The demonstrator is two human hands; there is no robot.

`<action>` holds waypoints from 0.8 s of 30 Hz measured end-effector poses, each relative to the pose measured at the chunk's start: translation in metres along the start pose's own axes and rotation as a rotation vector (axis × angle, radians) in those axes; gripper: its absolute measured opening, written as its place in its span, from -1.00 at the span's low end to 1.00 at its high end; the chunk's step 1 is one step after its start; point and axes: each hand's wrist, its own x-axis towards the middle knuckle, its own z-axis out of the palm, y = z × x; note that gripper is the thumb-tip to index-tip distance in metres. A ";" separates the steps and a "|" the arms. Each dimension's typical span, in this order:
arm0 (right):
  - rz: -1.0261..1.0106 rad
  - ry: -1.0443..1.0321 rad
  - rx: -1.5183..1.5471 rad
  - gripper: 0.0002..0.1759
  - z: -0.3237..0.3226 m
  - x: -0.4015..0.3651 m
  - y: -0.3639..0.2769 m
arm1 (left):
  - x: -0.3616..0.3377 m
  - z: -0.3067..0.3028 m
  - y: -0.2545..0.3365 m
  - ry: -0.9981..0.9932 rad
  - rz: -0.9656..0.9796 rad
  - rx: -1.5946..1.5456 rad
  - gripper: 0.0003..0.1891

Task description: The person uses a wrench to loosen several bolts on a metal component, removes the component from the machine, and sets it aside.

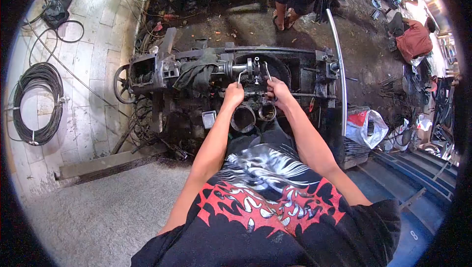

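Both my arms reach forward over a greasy dark machine frame [196, 70] with a shaft and gear housing. My left hand [234, 93] is closed around a bent metal wrench [240, 75] that points up toward a round fitting [255, 66] on the shaft. My right hand [277, 89] grips a second slim metal tool [267, 70] on the other side of that fitting. Just below my hands sit two short metal cylinders [243, 118], side by side. A dark rag [196, 74] is draped over the shaft to the left.
A coil of black cable [37, 102] lies on the tiled floor at left. A curved metal bar [339, 70] runs down the machine's right side. A white plastic bag [366, 127] sits at right. Another person's legs [290, 6] stand behind the machine. Tools and clutter fill the far right.
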 end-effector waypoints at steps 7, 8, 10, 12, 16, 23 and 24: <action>-0.285 0.222 -0.992 -0.66 0.003 -0.021 -0.008 | 0.006 0.002 -0.003 0.011 0.005 -0.014 -0.61; -0.286 0.224 -0.996 -0.66 0.007 -0.026 -0.014 | 0.009 0.004 -0.005 0.008 -0.004 -0.002 -0.62; -0.407 0.338 -1.327 -0.66 0.017 -0.035 -0.023 | 0.009 0.004 -0.004 0.008 -0.014 0.006 -0.62; -0.352 0.330 -1.389 -0.67 0.027 -0.044 -0.039 | 0.009 0.003 -0.003 0.006 -0.041 -0.003 -0.62; -0.271 0.317 -1.533 -0.68 0.035 -0.045 -0.057 | 0.013 0.003 -0.006 -0.036 -0.099 -0.071 -0.62; -0.292 0.231 -1.562 -0.67 0.056 -0.043 -0.081 | 0.010 0.000 -0.003 -0.064 -0.145 -0.169 -0.63; -0.257 0.256 -1.594 -0.67 0.066 -0.045 -0.084 | 0.005 -0.002 0.000 -0.077 -0.144 -0.211 -0.63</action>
